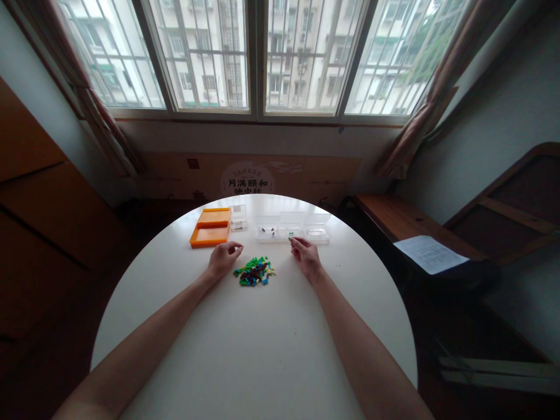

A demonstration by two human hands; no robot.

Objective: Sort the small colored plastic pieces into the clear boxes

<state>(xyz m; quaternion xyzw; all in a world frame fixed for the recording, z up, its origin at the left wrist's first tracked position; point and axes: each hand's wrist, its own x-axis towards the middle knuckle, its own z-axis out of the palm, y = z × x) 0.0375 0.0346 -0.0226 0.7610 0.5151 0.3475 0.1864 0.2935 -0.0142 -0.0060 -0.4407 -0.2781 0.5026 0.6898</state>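
Observation:
A small heap of tiny green, brown, blue and yellow building bricks (255, 272) lies on the white table between my hands. My left hand (224, 258) rests just left of the heap, thumb and forefinger closed in a pinch; whether anything is in it I cannot make out. To the right of the heap, my right hand (305, 256) pinches a small green brick (290, 238) at its fingertips. It is at the near edge of a row of clear plastic boxes (317, 238) with raised lids. A few dark bricks sit in the left box, and green bits show in the middle one.
Beyond my left hand lies an open orange case (210, 235), beside a small clear box (238, 224). The round white table (262, 361) has a curved edge. At right, a paper sheet (431, 254) lies by a wooden bench (402, 213). A barred window is ahead.

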